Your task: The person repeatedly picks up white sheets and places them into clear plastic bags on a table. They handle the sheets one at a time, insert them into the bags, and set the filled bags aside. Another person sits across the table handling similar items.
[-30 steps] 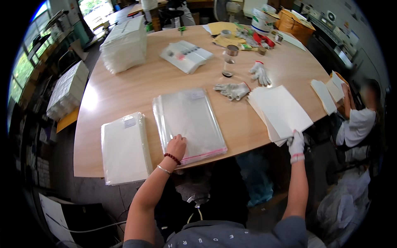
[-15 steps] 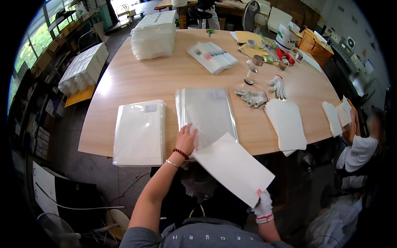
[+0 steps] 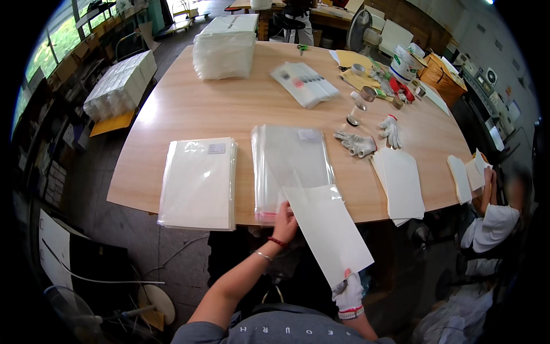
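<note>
Holding white sheet (image 3: pixel 329 235) at clear bags (image 3: pixel 289 152)

Head view: faces light wood table (image 3: pixel 189 103) beyond the grip, with grey floor (image 3: pixel 103 178) to the left. Pinches white sheet's near end in gloved right hand (image 3: pixel 348 291), obscuring the clear bags' near right corner. Has bare left hand (image 3: pixel 285 222) beside its left edge; cannot tell whether gripping. Has wrapped stack (image 3: pixel 197 183) left of the grip, paper stack (image 3: pixel 402 183), loose gloves (image 3: pixel 356 144) and co-worker (image 3: pixel 491 228) to the right.
</note>
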Motion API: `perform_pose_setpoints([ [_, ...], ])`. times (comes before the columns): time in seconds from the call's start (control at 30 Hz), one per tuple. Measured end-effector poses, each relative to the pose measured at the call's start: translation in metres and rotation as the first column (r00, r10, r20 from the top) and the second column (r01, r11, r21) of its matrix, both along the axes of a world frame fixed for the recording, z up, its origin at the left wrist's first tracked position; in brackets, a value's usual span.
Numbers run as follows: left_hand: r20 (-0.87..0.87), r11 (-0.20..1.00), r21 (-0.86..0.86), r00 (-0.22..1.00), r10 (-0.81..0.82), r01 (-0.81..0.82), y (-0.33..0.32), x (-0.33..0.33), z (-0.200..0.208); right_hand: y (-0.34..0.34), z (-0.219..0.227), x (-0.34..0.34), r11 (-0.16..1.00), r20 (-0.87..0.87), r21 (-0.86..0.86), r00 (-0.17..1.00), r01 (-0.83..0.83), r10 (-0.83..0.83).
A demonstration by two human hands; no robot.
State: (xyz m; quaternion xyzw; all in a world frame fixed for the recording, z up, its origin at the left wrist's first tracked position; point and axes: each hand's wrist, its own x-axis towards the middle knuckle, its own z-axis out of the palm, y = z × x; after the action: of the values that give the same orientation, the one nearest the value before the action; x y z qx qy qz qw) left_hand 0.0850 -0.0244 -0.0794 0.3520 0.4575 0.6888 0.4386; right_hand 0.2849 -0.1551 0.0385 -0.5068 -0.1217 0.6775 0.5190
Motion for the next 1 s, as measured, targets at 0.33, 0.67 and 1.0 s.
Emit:
perform_pose_setpoints([
  [0.33,0.373,0.812,-0.296,0.843,-0.387,0.504,-0.053,0.05,-0.065,0.026,-0.04,-0.029,0.983,-0.077,-0.105,0.987,-0.147,0.139],
  [0.67,0.258,0.857,-0.36,0.923,-0.287,0.367,-0.083,0.002,-0.03,0.101,-0.077,-0.036,0.916,-0.193,-0.076,0.907,-0.394,0.374],
  [1.0,0.381,0.791,-0.445,0.888,-0.257,0.42,-0.098,-0.043,-0.029,0.092,-0.072,-0.109,0.297,0.981,0.196,0.189,-0.935,-0.051],
])
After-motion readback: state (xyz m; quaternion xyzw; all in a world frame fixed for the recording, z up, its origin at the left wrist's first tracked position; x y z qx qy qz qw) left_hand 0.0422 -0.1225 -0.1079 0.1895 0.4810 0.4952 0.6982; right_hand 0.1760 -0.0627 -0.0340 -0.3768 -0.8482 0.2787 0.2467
